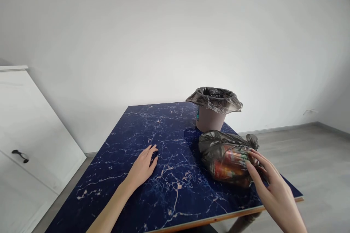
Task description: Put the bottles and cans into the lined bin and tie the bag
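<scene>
Right hand [275,189]: thumb and fingers parted, tips at the adjacent end of a dark translucent bag [209,149], red packages [228,169] inside. Beyond both: bin [209,120], dark liner [225,105] folded outward. Well leftward: left hand [140,167], fingers slightly parted, on blue table [169,200].

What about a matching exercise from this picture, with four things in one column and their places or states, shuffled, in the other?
Column one:
1. Left hand
2. Right hand
3. Bin
4. Door handle

Column two:
A. Topped by a dark plastic liner
B. Black, on a white cabinet
C. Palm down on the blue tabletop
D. Fingers at the filled bag

Pairs: 1-C, 2-D, 3-A, 4-B
</scene>
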`<move>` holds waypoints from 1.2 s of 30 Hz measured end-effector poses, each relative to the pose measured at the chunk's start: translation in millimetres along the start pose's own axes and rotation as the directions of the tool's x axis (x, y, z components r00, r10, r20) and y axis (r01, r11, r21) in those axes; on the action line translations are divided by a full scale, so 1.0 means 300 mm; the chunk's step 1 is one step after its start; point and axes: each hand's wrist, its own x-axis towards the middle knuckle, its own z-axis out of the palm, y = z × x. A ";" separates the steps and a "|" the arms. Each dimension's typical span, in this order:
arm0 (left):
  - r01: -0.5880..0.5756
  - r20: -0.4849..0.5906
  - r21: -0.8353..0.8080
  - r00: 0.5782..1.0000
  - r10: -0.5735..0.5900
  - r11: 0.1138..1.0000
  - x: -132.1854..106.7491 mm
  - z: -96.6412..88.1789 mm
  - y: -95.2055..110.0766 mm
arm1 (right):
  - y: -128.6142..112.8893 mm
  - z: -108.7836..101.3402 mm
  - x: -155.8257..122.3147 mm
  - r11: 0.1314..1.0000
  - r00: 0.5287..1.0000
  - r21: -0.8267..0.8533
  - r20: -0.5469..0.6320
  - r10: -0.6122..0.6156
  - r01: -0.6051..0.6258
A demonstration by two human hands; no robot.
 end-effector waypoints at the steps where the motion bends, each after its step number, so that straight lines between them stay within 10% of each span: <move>1: -0.003 -0.002 -0.001 1.000 0.003 1.000 0.000 0.000 0.000 | -0.013 0.002 -0.006 1.000 1.000 -0.008 0.011 -0.026 0.026; 10: -0.009 -0.016 -0.007 1.000 0.009 1.000 0.000 0.010 -0.011 | -0.085 -0.033 -0.039 1.000 0.997 0.029 0.076 -0.006 0.004; 19: -0.008 -0.008 -0.004 1.000 0.008 1.000 0.000 0.010 -0.011 | 0.064 -0.062 0.007 0.969 0.971 -0.075 -0.052 0.232 -0.236; 26: -0.005 -0.001 -0.004 1.000 0.005 1.000 0.001 0.008 -0.006 | 0.104 -0.007 0.009 0.986 0.983 -0.045 0.086 0.165 -0.162; 36: -0.025 -0.030 -0.012 0.999 0.025 1.000 0.004 0.011 -0.008 | -0.056 0.157 -0.068 0.996 0.970 0.059 0.227 -0.085 0.073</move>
